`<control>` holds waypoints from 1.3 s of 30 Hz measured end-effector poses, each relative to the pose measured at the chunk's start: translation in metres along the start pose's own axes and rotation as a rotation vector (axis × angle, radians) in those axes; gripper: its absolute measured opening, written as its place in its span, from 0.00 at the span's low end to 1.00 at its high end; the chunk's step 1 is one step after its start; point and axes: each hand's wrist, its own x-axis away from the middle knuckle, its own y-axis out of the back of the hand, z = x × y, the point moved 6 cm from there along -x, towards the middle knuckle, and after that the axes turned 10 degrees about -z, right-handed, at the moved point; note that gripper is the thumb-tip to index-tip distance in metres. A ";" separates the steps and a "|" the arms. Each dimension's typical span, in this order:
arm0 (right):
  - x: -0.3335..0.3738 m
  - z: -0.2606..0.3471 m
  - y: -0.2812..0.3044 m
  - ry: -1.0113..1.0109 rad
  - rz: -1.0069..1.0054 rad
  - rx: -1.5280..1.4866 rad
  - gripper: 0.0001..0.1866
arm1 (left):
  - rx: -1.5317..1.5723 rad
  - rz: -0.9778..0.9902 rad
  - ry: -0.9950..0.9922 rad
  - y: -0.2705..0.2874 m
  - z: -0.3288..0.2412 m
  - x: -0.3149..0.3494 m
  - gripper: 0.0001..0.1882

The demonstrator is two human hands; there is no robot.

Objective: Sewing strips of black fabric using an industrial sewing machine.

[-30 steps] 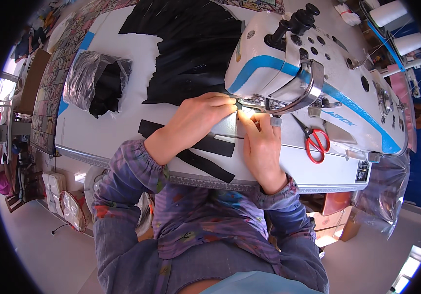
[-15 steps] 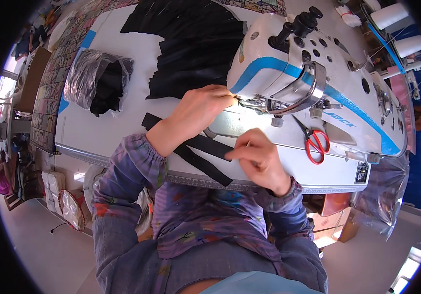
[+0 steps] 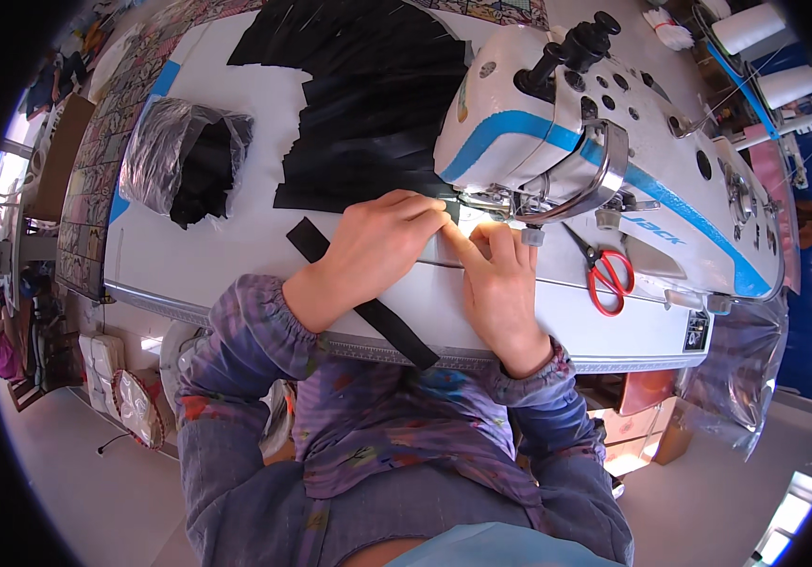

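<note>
My left hand (image 3: 377,244) is closed, fingertips pinched on a small bit of black fabric (image 3: 452,210) in front of the sewing machine's presser foot. My right hand (image 3: 500,298) sits just right of it, fingers bent and tips together by the lit needle area. Its index finger reaches to my left fingertips; what it grips is hidden. The white and blue sewing machine (image 3: 510,156) stands over both hands. One black fabric strip (image 3: 396,333) lies slantwise on the table, passing beneath my left wrist. Beyond my left hand spreads a stack of black fabric pieces (image 3: 368,142).
Red-handled scissors (image 3: 611,283) rest on the machine bed, right of my right hand. A clear plastic bag (image 3: 155,156) with black cloth inside lies at the left. A ruler strip (image 3: 368,352) runs along the table's front edge. White thread cones (image 3: 788,88) stand far right.
My right hand has moved up to the needle area beside my left fingertips. The second black strip near it no longer shows on the table. The remaining strip has shifted slightly.
</note>
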 end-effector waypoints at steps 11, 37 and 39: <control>0.003 -0.004 0.002 -0.042 -0.032 0.085 0.29 | -0.054 -0.003 -0.033 -0.002 -0.006 0.001 0.14; 0.003 -0.007 0.005 -0.057 -0.049 0.046 0.31 | -0.054 -0.003 -0.032 -0.004 -0.003 -0.002 0.13; 0.002 -0.006 0.006 -0.052 -0.049 0.054 0.30 | -0.050 -0.001 -0.033 -0.003 -0.003 -0.003 0.13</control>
